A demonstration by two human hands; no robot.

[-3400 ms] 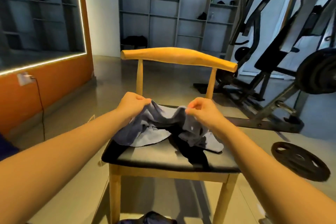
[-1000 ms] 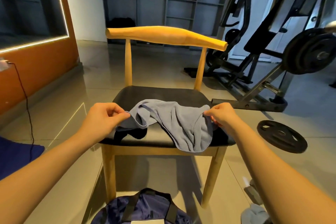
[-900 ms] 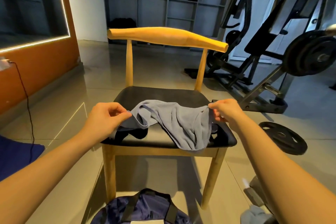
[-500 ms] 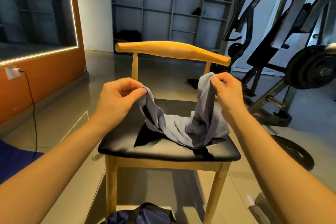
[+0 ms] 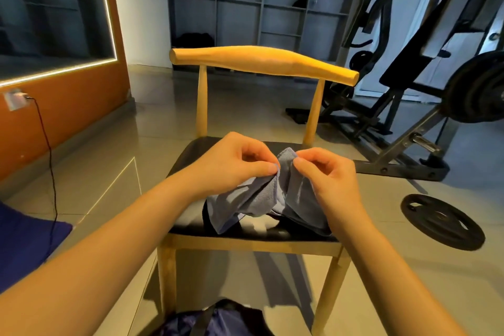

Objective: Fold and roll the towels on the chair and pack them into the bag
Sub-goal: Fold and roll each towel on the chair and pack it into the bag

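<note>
- We see the left hand (image 5: 231, 163) pinching the top edge of the grey towel (image 5: 253, 196) between thumb and forefinger, other fingers curled.
- Right hand (image 5: 327, 174) pinches the same edge just beside it, same grip; the hands are nearly touching.
- Towel hangs bunched from both pinches, lower folds resting on the black seat of the chair (image 5: 261, 63).
- We spot the blue bag (image 5: 229, 322) on the floor before the chair, partly cut off.
- Weight plate (image 5: 441, 221) lies flat on the floor, right.
</note>
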